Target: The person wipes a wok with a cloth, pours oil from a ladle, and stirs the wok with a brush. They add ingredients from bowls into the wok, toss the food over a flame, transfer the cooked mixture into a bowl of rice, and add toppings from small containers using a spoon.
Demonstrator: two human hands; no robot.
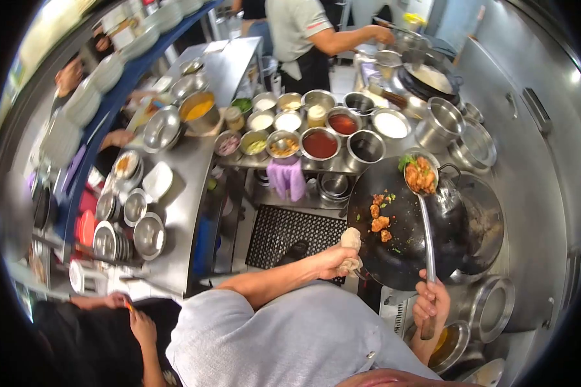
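While the left hand (339, 260) is closed around a pale cloth (351, 248) wrapped on the near rim of the black wok (403, 245), low and right of centre in the frame, the right hand (430, 306) is clenched on the long handle of a ladle (421, 175), lower right. Its bowl sits higher up, over the wok's far edge, heaped with orange-coated fried pieces (420, 175) and a bit of green. A few more fried pieces (379, 219) lie on the wok's dark floor, apart from the ladle. By the look of it, the step in hand is scooping the cooked food out of the wok; the next move would call for keeping the ladle level while it swings off, and then gathering the leftover pieces. Further up, at mid-frame, stands a cluster of steel sauce bowls (320, 143) with red, white and yellow contents. At the top edge, another person (300, 26) works at a second wok (430, 77).
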